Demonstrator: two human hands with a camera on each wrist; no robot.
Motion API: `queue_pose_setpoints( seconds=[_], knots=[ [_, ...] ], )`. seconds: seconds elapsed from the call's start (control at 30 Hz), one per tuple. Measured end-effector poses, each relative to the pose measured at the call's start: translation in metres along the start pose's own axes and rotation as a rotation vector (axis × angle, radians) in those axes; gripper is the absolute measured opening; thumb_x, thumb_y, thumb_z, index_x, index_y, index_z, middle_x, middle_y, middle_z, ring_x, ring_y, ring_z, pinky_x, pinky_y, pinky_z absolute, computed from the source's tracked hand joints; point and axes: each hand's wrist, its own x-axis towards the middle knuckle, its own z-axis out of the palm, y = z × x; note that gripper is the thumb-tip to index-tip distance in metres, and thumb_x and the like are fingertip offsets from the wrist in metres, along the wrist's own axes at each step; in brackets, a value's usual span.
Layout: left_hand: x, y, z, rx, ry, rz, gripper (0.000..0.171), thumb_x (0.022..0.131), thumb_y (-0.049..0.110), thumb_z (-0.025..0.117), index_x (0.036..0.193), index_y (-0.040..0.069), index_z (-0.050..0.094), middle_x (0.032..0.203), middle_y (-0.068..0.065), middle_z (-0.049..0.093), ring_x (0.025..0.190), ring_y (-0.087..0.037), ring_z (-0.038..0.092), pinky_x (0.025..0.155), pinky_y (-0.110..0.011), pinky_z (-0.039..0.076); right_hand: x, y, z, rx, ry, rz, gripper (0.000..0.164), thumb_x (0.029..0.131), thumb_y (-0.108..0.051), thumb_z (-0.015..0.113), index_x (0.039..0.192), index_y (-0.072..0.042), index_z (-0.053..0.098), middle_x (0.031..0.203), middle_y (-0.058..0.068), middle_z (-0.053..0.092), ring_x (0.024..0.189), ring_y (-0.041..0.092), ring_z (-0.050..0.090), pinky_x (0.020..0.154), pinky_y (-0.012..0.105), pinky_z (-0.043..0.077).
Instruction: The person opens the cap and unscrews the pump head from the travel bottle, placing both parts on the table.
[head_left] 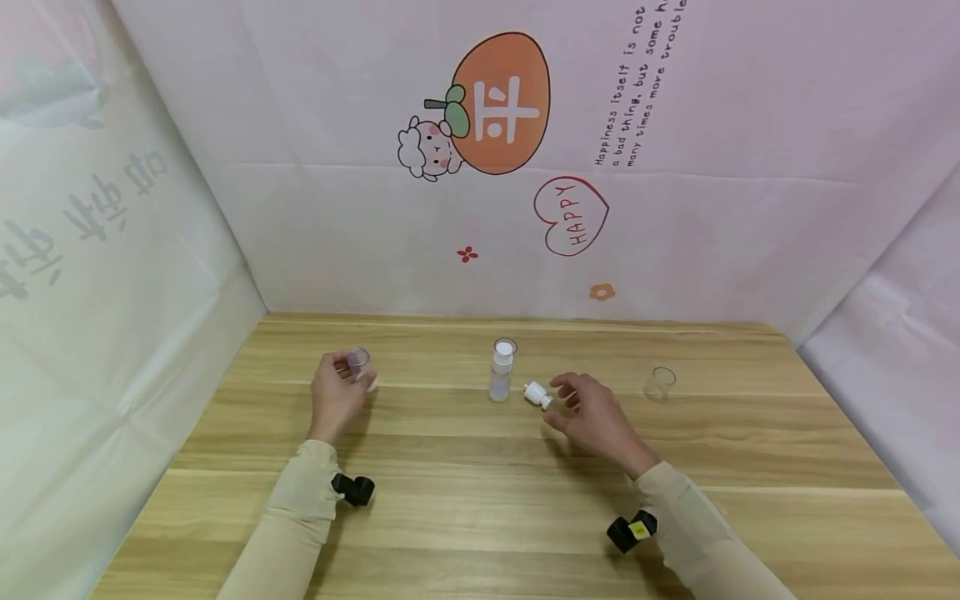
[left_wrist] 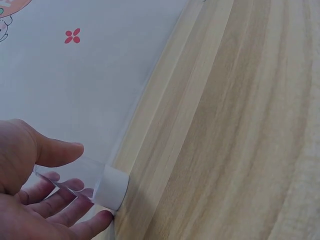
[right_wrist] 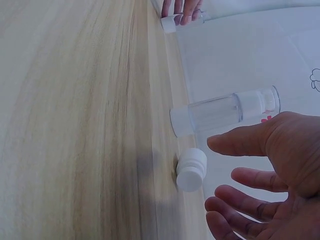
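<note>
In the head view, a pale printed backdrop rises at 12 o'clock behind the wood-grain tabletop. On it, the right hand forms a wide grip, thumb and fingers parted around nothing. The left hand has its grip around a clear container with a white base: fingers along one side, thumb on the other; how firmly it is held, I cannot tell. The container stands upright on the tabletop, at 1 o'clock from the left hand's middle.

Between the hands, at 10 o'clock from the right, a white-based bottle with a clear outer wall and white neck stands upright. A clear cup stands at 2 o'clock from the right hand, well apart from it. The white pump piece, smallest, lies on its side at 9 o'clock from the right grip, just beyond the fingertips, and at 4 o'clock from the bottle.
</note>
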Motion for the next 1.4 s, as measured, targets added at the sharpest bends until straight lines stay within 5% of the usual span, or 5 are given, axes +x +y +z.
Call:
queue_pose_setpoints(
  seconds=[0.33,0.63,0.8,1.03,1.4],
  knots=[
    [0.001,-0.001,-0.001,-0.028,-0.014,-0.01,0.057,0.092,0.002,0.072,0.138,-0.011,0.04,0.135,-0.031,0.048,0.127,-0.044,0.05,0.105,-0.048,0.046,0.001,-0.001,0.0,-0.004,-0.004,0.001,0.048,0.087,-0.013,0.081,0.128,0.002,0.062,0.11,0.017,0.064,0.098,0.033,0.064,0.081,0.047,0.056],
    [-0.001,0.004,-0.004,0.013,0.027,0.059,0.065,0.09,0.008,0.076,0.142,-0.007,0.042,0.138,-0.025,0.05,0.13,-0.041,0.046,0.108,-0.052,0.039,-0.001,-0.003,-0.001,0.008,0.004,-0.001,0.048,0.087,-0.013,0.081,0.128,0.002,0.062,0.111,0.017,0.063,0.098,0.034,0.064,0.081,0.048,0.056],
    [-0.005,0.015,-0.001,0.046,0.082,0.131,0.064,0.087,0.008,0.079,0.14,-0.006,0.046,0.139,-0.024,0.051,0.131,-0.041,0.045,0.109,-0.053,0.037,-0.001,-0.003,-0.001,0.003,0.007,-0.008,0.048,0.087,-0.013,0.081,0.128,0.002,0.062,0.11,0.017,0.064,0.098,0.034,0.065,0.081,0.048,0.056],
    [-0.015,0.037,0.009,0.116,0.141,0.334,0.059,0.084,0.005,0.081,0.134,-0.007,0.053,0.133,-0.025,0.054,0.126,-0.044,0.048,0.109,-0.054,0.036,-0.001,-0.006,-0.001,0.009,0.005,-0.015,0.048,0.087,-0.013,0.081,0.129,0.002,0.062,0.111,0.018,0.064,0.098,0.034,0.064,0.081,0.048,0.056],
    [-0.033,0.05,0.048,0.103,-0.003,0.407,0.049,0.086,0.006,0.08,0.13,-0.003,0.059,0.129,-0.02,0.061,0.121,-0.037,0.055,0.103,-0.049,0.045,-0.001,-0.011,0.0,0.045,-0.001,-0.017,0.046,0.087,-0.011,0.08,0.128,0.002,0.062,0.112,0.018,0.063,0.099,0.035,0.064,0.083,0.048,0.056]
  ],
)
